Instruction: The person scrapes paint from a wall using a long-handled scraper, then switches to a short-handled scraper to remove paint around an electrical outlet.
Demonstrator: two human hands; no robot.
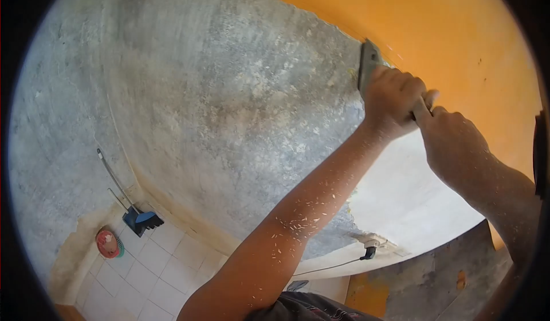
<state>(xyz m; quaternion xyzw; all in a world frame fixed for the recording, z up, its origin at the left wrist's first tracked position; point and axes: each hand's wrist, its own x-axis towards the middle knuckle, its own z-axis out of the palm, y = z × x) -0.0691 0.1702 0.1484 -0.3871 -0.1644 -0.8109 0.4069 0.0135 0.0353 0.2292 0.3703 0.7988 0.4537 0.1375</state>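
Observation:
Both my hands are closed on a long-handled scraper (366, 66). Its wide blade presses on the wall where the orange paint (447, 34) meets bare grey plaster (258, 103). Wrapped round the handle just behind the blade is my left hand (395, 99). My right hand (458, 140) grips farther back, near the handle's end, close beside the left. Pale paint flakes are scattered over my left forearm. Part of the handle is hidden under my fingers.
A plug with a dark cord sits in a wall socket (371, 245) low on a white wall area. On the tiled floor (163, 264) at lower left are a blue broom and dustpan (137, 218) against the wall, and a red round container (107, 243).

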